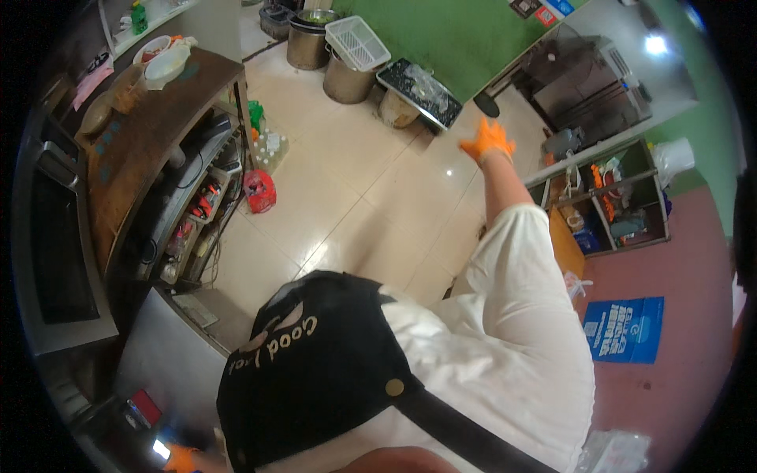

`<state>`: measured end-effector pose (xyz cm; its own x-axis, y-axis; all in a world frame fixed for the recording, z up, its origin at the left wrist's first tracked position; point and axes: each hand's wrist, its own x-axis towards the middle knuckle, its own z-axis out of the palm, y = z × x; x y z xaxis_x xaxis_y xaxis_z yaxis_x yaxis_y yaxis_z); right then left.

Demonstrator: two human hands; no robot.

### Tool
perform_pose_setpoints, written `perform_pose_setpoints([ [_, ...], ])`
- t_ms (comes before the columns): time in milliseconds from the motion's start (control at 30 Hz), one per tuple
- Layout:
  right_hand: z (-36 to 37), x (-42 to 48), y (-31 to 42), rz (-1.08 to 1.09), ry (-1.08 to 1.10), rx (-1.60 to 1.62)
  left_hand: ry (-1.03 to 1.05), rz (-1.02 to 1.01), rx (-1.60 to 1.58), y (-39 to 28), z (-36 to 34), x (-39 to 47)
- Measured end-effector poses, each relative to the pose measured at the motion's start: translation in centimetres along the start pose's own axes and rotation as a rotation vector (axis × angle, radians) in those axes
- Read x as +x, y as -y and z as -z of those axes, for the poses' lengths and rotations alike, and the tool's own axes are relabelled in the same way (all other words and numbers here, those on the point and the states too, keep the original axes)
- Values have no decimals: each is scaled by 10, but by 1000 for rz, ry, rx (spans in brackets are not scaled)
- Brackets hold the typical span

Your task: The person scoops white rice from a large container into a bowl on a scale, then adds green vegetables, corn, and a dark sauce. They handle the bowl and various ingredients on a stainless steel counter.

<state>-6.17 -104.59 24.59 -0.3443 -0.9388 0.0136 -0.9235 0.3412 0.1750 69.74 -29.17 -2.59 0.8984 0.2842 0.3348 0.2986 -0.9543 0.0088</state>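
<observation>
My right hand [489, 143], in an orange glove, reaches forward over the tiled floor. Its fingers are spread, and it holds nothing. Beyond it in the picture lie a dark-topped metal tray [421, 94] with crumpled clear plastic on it and a round black object [487, 104] by the wall. At the lower left rim, my left hand [182, 459], also in an orange glove, is partly cut off. A bright white rectangle [161, 449] glows right at its fingers; whether the hand grips it is unclear. A red-and-dark box [144, 408] lies near that hand.
A brown-topped table [142, 171] with bowls and stuffed lower shelves stands left. Steel pots [349, 80] line the green wall, one under a white plastic basket [358, 42]. A red bag [259, 191] lies on the floor. An open shelf unit [627, 195] stands right.
</observation>
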Motion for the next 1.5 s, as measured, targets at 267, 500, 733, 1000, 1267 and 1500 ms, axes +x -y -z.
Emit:
perform_pose_setpoints([
  [267, -59, -45, -121, -495, 280, -56, 6, -77, -44, -6, 7, -3],
  [500, -58, -55, -117, -448, 267, 10, 0, -127, -91, -19, 10, -5],
  [733, 58, -52, -75, 38, -748, -110, 44, -102, -148, -36, 5, -28],
  [1000, 157, -16, -230, -646, -919, 258, 22, -135, -129, -51, 14, -25],
  [1267, 116, 17, -378, -990, -603, 567, 0, -118, -89, -33, 31, -7],
  [1500, 93, 29, -426, -1086, -698, 408, 23, -4, -143, -4, 32, 4],
])
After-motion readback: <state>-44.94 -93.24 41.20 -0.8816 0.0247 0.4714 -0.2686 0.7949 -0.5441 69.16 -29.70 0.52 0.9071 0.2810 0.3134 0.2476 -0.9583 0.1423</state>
